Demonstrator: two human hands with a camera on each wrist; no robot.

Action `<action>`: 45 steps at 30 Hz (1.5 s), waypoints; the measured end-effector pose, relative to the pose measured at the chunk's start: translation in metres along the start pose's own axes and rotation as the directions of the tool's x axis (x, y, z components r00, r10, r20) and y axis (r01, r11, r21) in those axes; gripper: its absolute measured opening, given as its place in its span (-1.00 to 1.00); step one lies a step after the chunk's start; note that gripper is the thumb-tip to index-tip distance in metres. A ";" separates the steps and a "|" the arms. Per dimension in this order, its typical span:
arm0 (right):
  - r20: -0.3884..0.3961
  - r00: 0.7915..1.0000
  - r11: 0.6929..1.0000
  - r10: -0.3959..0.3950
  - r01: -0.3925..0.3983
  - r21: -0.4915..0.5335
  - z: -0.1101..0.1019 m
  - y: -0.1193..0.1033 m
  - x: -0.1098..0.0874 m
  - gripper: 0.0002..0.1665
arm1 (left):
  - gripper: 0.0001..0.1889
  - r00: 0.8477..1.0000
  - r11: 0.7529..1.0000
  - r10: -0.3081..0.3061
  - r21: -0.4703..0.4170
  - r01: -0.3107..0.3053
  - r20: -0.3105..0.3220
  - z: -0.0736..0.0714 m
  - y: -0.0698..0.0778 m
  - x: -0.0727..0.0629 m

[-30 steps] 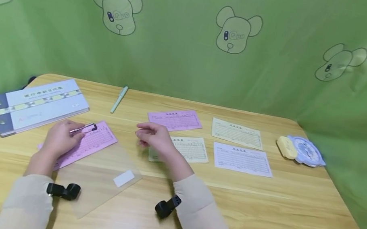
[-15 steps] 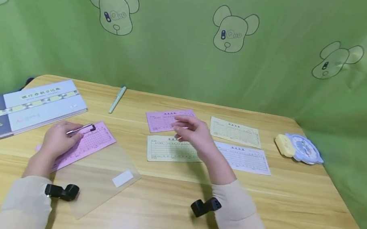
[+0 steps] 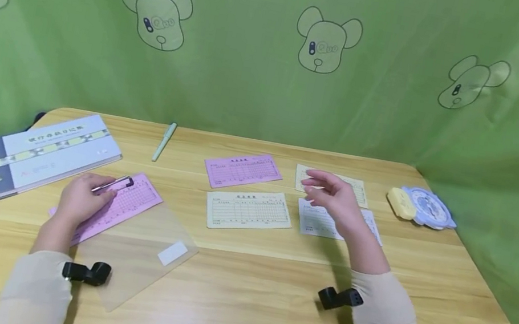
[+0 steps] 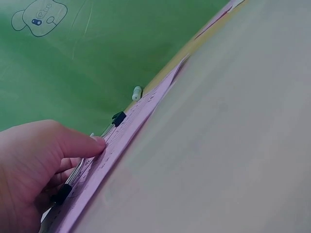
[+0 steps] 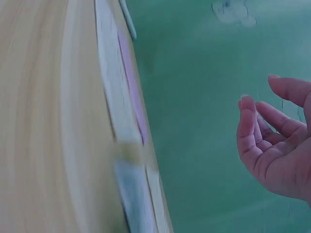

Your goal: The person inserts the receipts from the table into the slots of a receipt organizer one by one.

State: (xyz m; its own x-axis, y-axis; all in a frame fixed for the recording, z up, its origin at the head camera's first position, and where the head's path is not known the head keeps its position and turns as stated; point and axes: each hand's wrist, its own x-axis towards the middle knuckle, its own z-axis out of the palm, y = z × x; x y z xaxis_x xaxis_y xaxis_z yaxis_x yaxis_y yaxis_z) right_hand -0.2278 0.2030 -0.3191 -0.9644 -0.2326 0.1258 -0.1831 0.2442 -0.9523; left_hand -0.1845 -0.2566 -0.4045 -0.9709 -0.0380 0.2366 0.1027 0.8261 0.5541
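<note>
My left hand [image 3: 85, 199] is at the edge of a translucent clip folder [image 3: 138, 256], where a pink form slip [image 3: 129, 203] lies under a metal bar clip [image 3: 114, 183]. In the left wrist view the thumb presses on the pink slip [image 4: 121, 141] beside the clip, with the other fingers curled under that edge. My right hand [image 3: 336, 199] hovers over a white form slip [image 3: 313, 222] and a pale yellow one [image 3: 360, 190], partly covering both. In the right wrist view the right hand [image 5: 277, 145] has loosely bent fingers and holds nothing.
A second pink slip [image 3: 242, 172] and a pale green slip [image 3: 249, 210] lie mid-table. An account book [image 3: 52, 154] sits at left, a light green pen [image 3: 164, 142] at the back. At right are a yellow block-shaped object [image 3: 401, 204] and a blue round item [image 3: 429, 208].
My right hand has swept rightward from over the pale green slip, past the pink one, to above the white and pale yellow slips. The left hand has stayed at the folder.
</note>
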 end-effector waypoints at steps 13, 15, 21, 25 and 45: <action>-0.010 0.998 0.975 0.066 -0.067 -0.213 -0.082 0.035 -0.018 -0.37 | -0.63 1.000 1.000 0.000 -0.018 0.000 0.002 0.001 0.002 0.001; -0.013 0.995 0.963 0.096 -0.096 -0.251 -0.092 0.040 -0.019 -0.34 | -0.63 1.000 1.000 -0.008 -0.022 0.008 0.008 0.002 0.001 0.000; 0.002 0.979 0.921 0.204 -0.192 -0.339 -0.117 0.053 -0.018 -0.27 | -0.63 1.000 0.999 -0.011 -0.032 0.011 0.002 0.002 0.001 0.001; 0.019 0.964 0.909 0.265 -0.243 -0.337 -0.129 0.064 -0.016 -0.24 | -0.64 1.000 0.999 -0.005 -0.031 0.005 -0.004 0.001 0.001 0.001; -0.050 0.917 0.838 0.396 -0.383 -0.389 -0.146 0.107 -0.020 -0.05 | -0.62 1.000 0.999 -0.028 -0.042 0.028 0.006 0.001 -0.003 0.000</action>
State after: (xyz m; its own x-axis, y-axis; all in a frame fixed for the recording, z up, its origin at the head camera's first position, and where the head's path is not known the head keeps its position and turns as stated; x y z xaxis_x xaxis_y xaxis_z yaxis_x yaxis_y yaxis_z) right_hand -0.2561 0.3706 -0.3827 -0.9662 -0.0698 -0.2480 0.1417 0.6598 -0.7380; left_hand -0.1850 -0.2582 -0.4066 -0.9747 -0.0575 0.2160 0.0844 0.8001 0.5939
